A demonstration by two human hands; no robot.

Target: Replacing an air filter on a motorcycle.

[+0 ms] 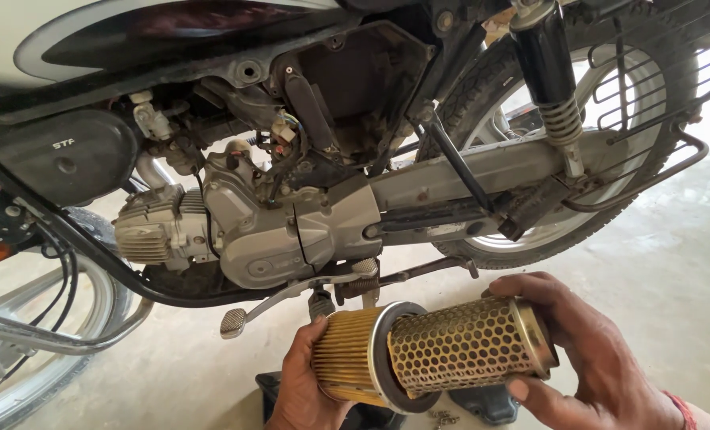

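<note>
pale bare concrete floor [649,263] in bright daylight; a parked motorcycle [307,215] fills the background.

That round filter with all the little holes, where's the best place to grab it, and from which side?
Probably by its two ends, as shown. The air filter lies sideways: the left hand cups the pleated yellow end from below, and the right hand wraps the metal end cap from the right. The rigid rims look firmer to grip than the perforated mesh or the paper pleats.
</note>
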